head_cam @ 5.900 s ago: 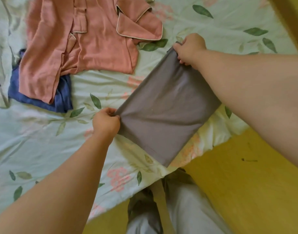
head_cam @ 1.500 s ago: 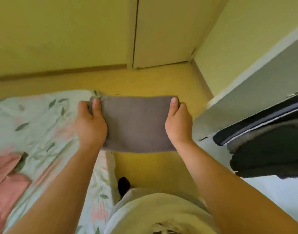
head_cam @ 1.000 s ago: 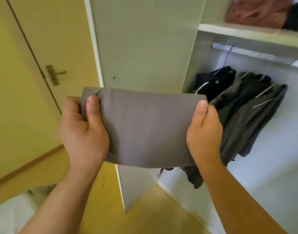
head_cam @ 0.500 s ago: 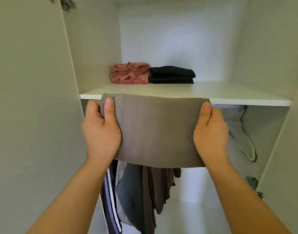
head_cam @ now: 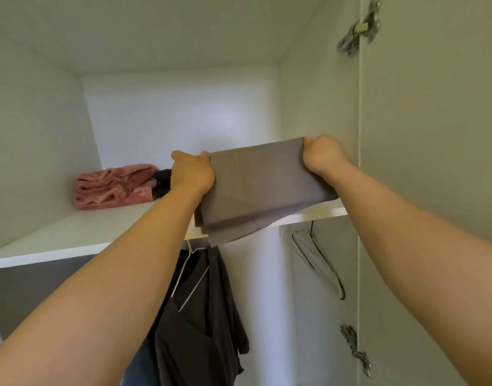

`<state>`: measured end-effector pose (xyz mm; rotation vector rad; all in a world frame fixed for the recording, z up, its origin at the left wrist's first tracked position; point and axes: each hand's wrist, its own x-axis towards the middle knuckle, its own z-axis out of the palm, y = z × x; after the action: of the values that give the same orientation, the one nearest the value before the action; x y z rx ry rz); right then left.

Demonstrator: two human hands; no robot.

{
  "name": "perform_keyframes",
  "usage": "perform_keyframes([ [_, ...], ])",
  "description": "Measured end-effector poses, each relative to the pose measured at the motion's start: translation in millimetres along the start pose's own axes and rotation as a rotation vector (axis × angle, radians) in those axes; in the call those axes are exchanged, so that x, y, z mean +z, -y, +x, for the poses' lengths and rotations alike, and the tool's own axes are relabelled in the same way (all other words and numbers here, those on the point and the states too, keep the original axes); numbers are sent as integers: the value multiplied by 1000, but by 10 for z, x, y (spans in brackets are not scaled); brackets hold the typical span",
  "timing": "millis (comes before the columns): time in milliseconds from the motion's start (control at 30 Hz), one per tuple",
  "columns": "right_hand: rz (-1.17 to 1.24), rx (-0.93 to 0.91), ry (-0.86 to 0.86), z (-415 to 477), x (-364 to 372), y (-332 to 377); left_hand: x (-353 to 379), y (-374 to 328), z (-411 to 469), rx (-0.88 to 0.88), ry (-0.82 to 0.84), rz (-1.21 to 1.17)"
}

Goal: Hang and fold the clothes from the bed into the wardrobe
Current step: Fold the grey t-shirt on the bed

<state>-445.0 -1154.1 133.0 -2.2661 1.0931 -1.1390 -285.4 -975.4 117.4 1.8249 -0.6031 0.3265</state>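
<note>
A folded grey cloth [head_cam: 261, 185] is held over the right part of the white wardrobe shelf [head_cam: 80, 232], its near edge hanging past the shelf's front. My left hand [head_cam: 192, 172] grips the cloth's left end. My right hand [head_cam: 321, 157] grips its right end, close to the wardrobe's right wall. Whether the cloth rests on the shelf I cannot tell.
A folded pink garment [head_cam: 112, 186] lies at the shelf's back left, with a black folded one [head_cam: 162, 182] beside it, partly hidden by my left hand. Dark clothes on hangers [head_cam: 200, 307] hang below the shelf. The open door with hinges [head_cam: 359, 32] stands at right.
Both hands have lifted the grey cloth from below the shelf's front edge up and forward over the shelf, towards its right side.
</note>
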Motion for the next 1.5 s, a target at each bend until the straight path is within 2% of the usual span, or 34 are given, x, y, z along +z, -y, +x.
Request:
perform_keyframes([
  [67,-207,13,17,76,170,-96,151,98,153,56,165,407],
  [133,-425,-91,65,0,362,-152,311,252,272,292,357,616],
  [200,-498,-171,141,-112,534,-166,462,398,286,401,606,563],
  [267,-504,-184,236,-145,646,-171,574,486,220,418,710,492],
  [333,-507,-197,321,-40,694,-169,679,529,192,429,695,502],
  [467,-520,-204,513,253,750,-116,862,425,241,344,610,782],
  [533,-505,-226,465,348,756,-96,948,265,262,238,601,839],
  [600,-457,-281,400,386,754,-78,964,128,366,186,658,814],
  [667,-399,-280,522,400,745,-79,877,77,516,172,749,736],
  [733,-447,-253,659,397,726,-118,791,122,631,187,834,700],
  [833,-564,-248,595,509,721,-228,845,177,662,188,887,581],
  [900,-645,-311,395,484,694,-197,965,196,595,254,876,476],
  [967,-628,-413,268,379,679,-140,1067,243,519,436,833,546],
  [1033,-578,-424,331,278,679,-122,1147,329,482,649,745,682],
  [1100,-579,-362,469,258,725,-154,1203,373,517,690,725,708],
  [1233,-633,-288,508,579,980,-189,1488,295,674,617,744,803],
  [1400,-680,-177,667,1171,1424,-299,1834,294,1118,211,844,578],
  [1467,-652,-136,688,1336,1520,-334,1935,354,1266,192,816,557],
  [1500,-637,-115,676,1417,1589,-372,2003,402,1303,239,741,529],
])
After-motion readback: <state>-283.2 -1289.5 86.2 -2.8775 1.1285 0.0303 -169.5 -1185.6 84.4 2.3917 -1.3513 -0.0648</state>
